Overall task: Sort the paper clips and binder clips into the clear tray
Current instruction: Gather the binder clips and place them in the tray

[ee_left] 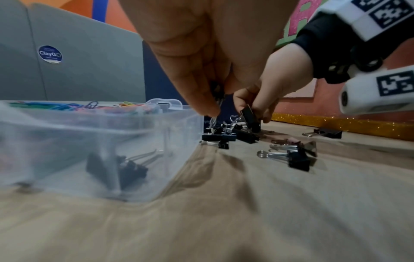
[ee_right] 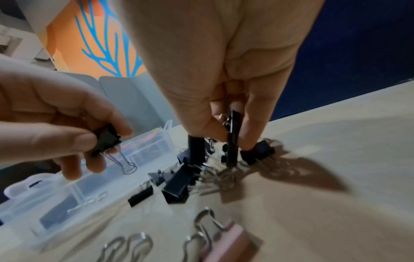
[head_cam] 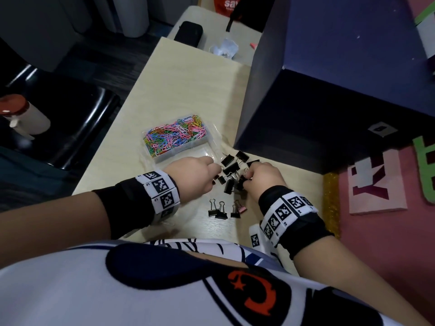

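Observation:
The clear tray sits mid-table, its far compartment heaped with coloured paper clips. In the left wrist view the tray holds a few black binder clips in its near compartment. A pile of black binder clips lies just right of the tray. My left hand pinches one black binder clip beside the tray. My right hand pinches another black binder clip upright over the pile. Closer to me stand several small clips, one of them pink.
A tall dark blue box walls the table's right side, close behind the pile. A black pouch and crumpled plastic lie at the far end. A black chair and a red-capped bottle are on the left.

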Action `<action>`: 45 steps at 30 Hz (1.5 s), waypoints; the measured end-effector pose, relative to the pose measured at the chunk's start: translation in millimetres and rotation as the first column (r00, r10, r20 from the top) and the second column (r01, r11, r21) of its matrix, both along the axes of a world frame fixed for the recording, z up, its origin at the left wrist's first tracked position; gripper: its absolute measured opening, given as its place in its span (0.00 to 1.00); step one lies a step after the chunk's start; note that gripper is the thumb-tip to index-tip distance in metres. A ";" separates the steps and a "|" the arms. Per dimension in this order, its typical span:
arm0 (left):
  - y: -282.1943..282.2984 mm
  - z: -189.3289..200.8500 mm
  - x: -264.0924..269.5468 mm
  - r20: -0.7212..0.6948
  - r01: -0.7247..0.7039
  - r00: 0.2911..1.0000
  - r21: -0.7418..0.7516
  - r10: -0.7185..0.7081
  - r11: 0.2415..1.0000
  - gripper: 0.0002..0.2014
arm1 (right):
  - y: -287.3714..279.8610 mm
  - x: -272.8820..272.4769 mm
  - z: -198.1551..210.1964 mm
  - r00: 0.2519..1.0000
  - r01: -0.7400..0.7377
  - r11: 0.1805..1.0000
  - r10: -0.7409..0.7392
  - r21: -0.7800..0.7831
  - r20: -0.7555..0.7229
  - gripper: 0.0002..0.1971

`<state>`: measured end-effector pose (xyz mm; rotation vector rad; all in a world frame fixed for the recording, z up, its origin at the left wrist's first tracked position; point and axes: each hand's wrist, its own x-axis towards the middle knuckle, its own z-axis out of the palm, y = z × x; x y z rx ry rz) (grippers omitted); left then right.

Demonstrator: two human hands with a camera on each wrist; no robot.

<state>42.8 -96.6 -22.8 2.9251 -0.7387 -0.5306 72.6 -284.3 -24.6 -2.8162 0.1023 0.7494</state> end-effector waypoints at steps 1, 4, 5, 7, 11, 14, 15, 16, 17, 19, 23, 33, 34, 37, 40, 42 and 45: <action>2.6 -1.2 -1.7 0.031 0.002 1.000 -0.041 -0.001 0.999 0.18 | 1.6 0.0 2.4 1.000 0.015 1.000 -0.015 0.019 0.026 0.10; 11.8 -3.8 -9.3 0.083 -0.019 0.996 -0.267 0.042 0.963 0.16 | 8.8 -2.2 9.4 0.987 0.047 0.991 -0.065 0.123 0.150 0.05; 15.4 -2.5 -11.4 0.091 -0.035 0.993 -0.330 0.068 0.943 0.15 | 12.3 -2.8 11.7 0.979 0.034 0.986 -0.065 0.161 0.191 0.05; 24.9 -0.2 -12.4 0.119 -0.104 0.979 -0.412 0.167 0.905 0.12 | 21.6 -4.1 15.7 0.967 -0.014 0.973 -0.045 0.230 0.250 0.05; 53.7 0.4 -4.7 0.086 -0.293 0.933 -0.380 0.349 0.877 0.12 | 47.8 -8.2 17.7 0.944 -0.137 0.923 0.011 0.359 0.331 0.07; 70.5 -3.4 0.3 0.130 -0.269 0.940 -0.291 0.316 0.918 0.16 | 60.1 -9.0 16.0 0.942 -0.196 0.902 0.063 0.384 0.331 0.13; 72.3 -3.4 0.1 0.155 -0.235 0.946 -0.279 0.286 0.931 0.16 | 59.7 -7.5 14.6 0.942 -0.186 0.916 0.063 0.354 0.331 0.14; 72.3 -4.5 -1.0 0.170 -0.191 0.955 -0.281 0.245 0.941 0.17 | 56.6 -5.3 12.8 0.943 -0.157 0.939 0.051 0.306 0.329 0.15; 70.3 -5.9 -3.0 0.185 -0.137 0.963 -0.298 0.198 0.945 0.17 | 51.6 -2.6 10.7 0.948 -0.117 0.963 0.036 0.241 0.317 0.15; 59.0 -9.1 -8.3 0.214 -0.017 0.972 -0.324 0.091 0.946 0.15 | 37.7 3.3 5.8 0.973 -0.031 0.996 0.010 0.088 0.230 0.18; 21.8 -16.8 -19.3 0.119 0.203 0.977 -0.251 -0.178 0.946 0.17 | 16.2 2.3 -4.5 0.998 -0.002 0.997 -0.002 -0.082 -0.056 0.43; -6.0 -25.9 -23.6 -0.057 0.343 0.939 0.124 -0.339 0.931 0.16 | 8.3 -18.4 -21.4 0.997 -0.072 0.992 0.069 0.101 0.031 0.35; -6.9 -23.7 -22.9 -0.067 0.336 0.942 0.129 -0.330 0.933 0.15 | 7.2 -18.8 -22.0 0.996 -0.077 0.991 0.072 0.110 0.048 0.33; -10.5 -19.9 -21.0 -0.098 0.311 0.949 0.140 -0.300 0.940 0.17 | 6.0 -18.8 -21.3 0.994 -0.075 0.990 0.065 0.119 0.088 0.25; -12.4 -16.9 -21.8 -0.070 0.235 0.971 0.147 -0.227 0.961 0.19 | 3.7 -18.7 -21.1 0.992 -0.084 0.989 0.071 0.125 0.107 0.21; -12.4 -16.3 -22.9 -0.059 0.175 0.984 0.160 -0.168 0.972 0.20 | 2.1 -18.6 -20.8 0.990 -0.082 0.991 0.069 0.107 0.120 0.20; -14.2 -17.9 -23.9 -0.053 0.202 0.979 0.185 -0.195 0.962 0.18 | 1.7 -16.8 -19.7 0.989 -0.073 0.993 0.060 0.095 0.133 0.19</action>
